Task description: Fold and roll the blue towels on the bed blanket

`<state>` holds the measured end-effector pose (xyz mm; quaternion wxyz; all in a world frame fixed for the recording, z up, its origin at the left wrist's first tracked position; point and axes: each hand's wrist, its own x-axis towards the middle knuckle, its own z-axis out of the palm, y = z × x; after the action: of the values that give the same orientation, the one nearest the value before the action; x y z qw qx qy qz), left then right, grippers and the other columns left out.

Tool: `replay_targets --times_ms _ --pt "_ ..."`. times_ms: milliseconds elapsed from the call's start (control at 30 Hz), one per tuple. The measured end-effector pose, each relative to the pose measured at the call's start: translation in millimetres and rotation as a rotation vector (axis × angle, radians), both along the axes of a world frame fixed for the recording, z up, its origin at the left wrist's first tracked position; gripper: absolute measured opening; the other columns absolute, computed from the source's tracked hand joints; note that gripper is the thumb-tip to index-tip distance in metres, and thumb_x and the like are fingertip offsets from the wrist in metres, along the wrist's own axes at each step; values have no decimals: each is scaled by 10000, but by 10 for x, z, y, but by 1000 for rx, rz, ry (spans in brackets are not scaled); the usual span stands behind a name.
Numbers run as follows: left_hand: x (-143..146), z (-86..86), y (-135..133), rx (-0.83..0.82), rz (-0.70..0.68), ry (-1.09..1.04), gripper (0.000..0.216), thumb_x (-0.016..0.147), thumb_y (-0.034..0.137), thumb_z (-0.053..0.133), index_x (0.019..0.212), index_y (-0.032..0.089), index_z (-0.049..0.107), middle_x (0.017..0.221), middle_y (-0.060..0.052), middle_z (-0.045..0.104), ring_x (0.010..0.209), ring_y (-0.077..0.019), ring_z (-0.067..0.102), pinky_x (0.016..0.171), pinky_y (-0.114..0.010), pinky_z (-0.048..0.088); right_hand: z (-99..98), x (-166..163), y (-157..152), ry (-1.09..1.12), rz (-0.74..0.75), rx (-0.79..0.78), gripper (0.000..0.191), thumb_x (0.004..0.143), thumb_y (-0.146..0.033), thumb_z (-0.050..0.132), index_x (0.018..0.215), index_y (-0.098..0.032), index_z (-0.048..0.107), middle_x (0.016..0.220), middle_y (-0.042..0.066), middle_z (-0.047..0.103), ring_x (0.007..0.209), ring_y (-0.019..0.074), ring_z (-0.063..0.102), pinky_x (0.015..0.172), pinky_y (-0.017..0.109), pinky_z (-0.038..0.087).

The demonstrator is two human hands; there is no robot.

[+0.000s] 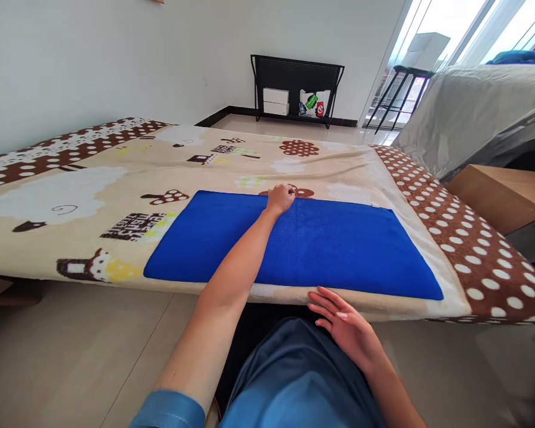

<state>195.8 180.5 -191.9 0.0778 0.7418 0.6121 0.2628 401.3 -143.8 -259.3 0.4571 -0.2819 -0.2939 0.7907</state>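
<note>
A rectangular blue towel point(330, 244) lies spread out along the near side of a bed covered with a patterned blanket point(214, 169). My left hand point(280, 198) reaches across it to the middle of its far edge. Its fingers are curled closed at that edge, and the fingertips are partly hidden. My right hand point(345, 327) is by the bed's near edge, just below the towel, with its fingers stretched out and nothing held. A small white tag point(375, 205) shows at the towel's far right edge.
Against the back wall stands a black rack point(297, 74) with white boxes point(276, 101) and a printed bag point(314, 103). To the right are a cardboard box point(502, 193), a plastic-covered piece of furniture point(485, 107) and a black stool point(401, 92). Tiled floor borders the bed's near side.
</note>
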Motion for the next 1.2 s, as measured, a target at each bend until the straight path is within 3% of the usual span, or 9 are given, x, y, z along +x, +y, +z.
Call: replay_targets --times_ms 133,300,400,500,600,667,833,933,1200 --pt "138 -52 63 -18 1 0 243 896 249 535 948 251 772 1128 -56 746 1127 -269 619 996 -424 429 52 -144 32 143 7 -47 607 816 -329 599 1404 -178 588 1553 125 439 1442 283 401 1121 405 383" --pt "224 -121 111 -59 27 28 241 860 182 553 975 251 753 1175 -93 702 1220 -312 544 1046 -513 382 142 -374 -17 157 -57 -115 580 806 -273 603 1380 -187 596 1528 122 474 1388 277 468 1062 391 418" --pt "218 -184 108 -86 42 51 233 863 193 569 1024 244 729 1230 -121 658 1253 -329 504 1069 -562 348 149 -510 -106 113 -192 -130 626 792 -221 609 1413 -221 540 1477 115 531 1288 274 561 982 374 447" --pt "215 -226 96 -94 55 67 211 874 226 590 1052 246 701 1276 -126 612 1283 -324 466 1090 -571 323 140 -628 -170 95 -292 -132 746 792 -184 599 1499 -288 387 1441 96 562 1152 255 646 901 355 457" --pt "232 -224 91 -96 69 76 183 880 209 588 1026 256 686 1275 -108 589 1313 -305 429 1095 -545 320 145 -717 -157 70 -283 -120 846 794 -158 595 1541 -323 234 1381 99 604 992 227 701 828 334 453" --pt "244 -212 91 -98 75 79 159 888 198 578 991 256 684 1261 -100 584 1313 -295 422 1088 -526 326 154 -755 -105 61 -251 -106 826 797 -151 596 1521 -309 230 1297 100 652 883 204 710 781 318 448" --pt "245 -222 95 -85 85 76 118 905 220 574 943 249 682 1241 -94 584 1293 -290 428 1074 -516 330 163 -783 89 94 -189 -85 396 832 -207 635 1203 -224 499 1030 68 726 700 159 669 697 283 441" --pt "230 -248 105 -62 64 73 111 920 240 567 928 246 678 1246 -95 591 1293 -294 428 1064 -507 331 156 -790 191 109 -176 -85 217 844 -273 684 1008 -198 562 935 53 729 656 148 655 663 272 445" --pt "209 -245 140 -27 43 48 135 948 259 539 946 262 674 1228 -95 602 1293 -306 427 1046 -482 323 132 -870 354 -10 -238 -160 391 819 -482 759 710 -143 599 697 33 668 514 111 589 540 245 426"
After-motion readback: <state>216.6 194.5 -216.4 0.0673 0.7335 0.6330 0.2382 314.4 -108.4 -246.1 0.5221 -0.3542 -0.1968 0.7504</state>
